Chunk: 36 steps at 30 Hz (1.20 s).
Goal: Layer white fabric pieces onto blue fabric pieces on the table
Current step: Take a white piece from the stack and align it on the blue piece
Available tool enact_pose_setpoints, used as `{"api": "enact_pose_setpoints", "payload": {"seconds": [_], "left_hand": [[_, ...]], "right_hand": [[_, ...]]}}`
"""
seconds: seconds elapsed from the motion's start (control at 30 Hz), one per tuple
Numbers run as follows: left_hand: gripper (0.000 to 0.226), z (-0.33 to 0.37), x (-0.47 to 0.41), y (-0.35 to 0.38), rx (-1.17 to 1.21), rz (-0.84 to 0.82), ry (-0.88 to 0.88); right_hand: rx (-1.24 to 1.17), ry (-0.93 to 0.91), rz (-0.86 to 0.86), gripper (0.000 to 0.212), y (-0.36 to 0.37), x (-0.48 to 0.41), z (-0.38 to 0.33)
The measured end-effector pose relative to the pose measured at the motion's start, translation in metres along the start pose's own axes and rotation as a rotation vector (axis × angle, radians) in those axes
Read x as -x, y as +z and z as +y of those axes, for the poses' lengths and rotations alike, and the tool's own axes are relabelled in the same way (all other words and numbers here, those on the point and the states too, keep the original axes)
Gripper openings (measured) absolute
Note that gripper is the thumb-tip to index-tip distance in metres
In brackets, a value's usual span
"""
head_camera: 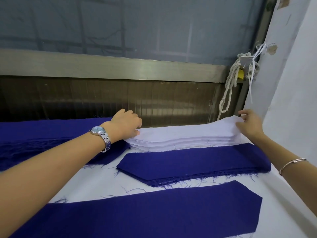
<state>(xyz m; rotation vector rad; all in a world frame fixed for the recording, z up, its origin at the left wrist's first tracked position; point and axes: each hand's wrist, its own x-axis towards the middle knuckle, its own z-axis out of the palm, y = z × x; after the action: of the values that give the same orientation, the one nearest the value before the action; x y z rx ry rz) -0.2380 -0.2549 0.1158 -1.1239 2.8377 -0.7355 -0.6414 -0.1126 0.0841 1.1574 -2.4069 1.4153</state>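
Pinching the top white piece (188, 130) at both ends, left hand (127, 123) and right hand (250, 124) risk dragging clinging layers off the stack (171, 143) and skewing it.

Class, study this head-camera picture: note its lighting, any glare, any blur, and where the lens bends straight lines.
Head view: soft, even light, faint shadows under the blue fabric pieces; the white stack is bright but its layers show; dull sheen on the brown panel; the right hand is slightly smeared, the left hand sharper; the wide lens bows the metal rail and tilts the wall.
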Motion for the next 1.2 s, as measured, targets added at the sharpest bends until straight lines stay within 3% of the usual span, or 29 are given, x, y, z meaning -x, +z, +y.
{"api": "enact_pose_setpoints", "payload": {"seconds": [0.13,0.27,0.5,0.6,0.7,0.87,1.0,1.2], "left_hand": [[0.05,-0.001,-0.004,0.004,0.013,-0.039,-0.007],[0.054,-0.002,-0.006,0.003,0.079,-0.065,-0.015],[0.024,-0.002,0.0,0.002,0.146,0.078,0.004],[0.017,-0.002,0.006,0.001,0.166,0.184,-0.023],[0.016,-0.005,0.015,-0.006,0.339,0.278,-0.073],[0.015,-0.017,0.038,-0.026,0.864,0.42,-0.195],[0.009,-0.029,0.061,-0.04,1.25,0.379,-0.255],[0.006,-0.045,0.118,-0.046,1.306,0.299,-0.349]], "right_hand": [[-0.095,0.045,0.01,0.031,-0.009,0.001,0.007],[-0.205,0.128,-0.006,0.019,-0.014,0.0,0.017],[-0.229,0.202,-0.025,0.02,-0.012,0.001,0.021],[-0.247,0.231,-0.024,0.01,-0.013,0.002,0.017],[-0.284,0.227,-0.01,0.005,-0.019,0.003,0.01],[-0.332,0.176,0.02,0.008,-0.037,0.01,-0.007],[-0.319,0.105,-0.023,0.014,-0.054,0.025,-0.021],[-0.284,0.126,-0.203,0.014,-0.075,0.056,-0.04]]}}
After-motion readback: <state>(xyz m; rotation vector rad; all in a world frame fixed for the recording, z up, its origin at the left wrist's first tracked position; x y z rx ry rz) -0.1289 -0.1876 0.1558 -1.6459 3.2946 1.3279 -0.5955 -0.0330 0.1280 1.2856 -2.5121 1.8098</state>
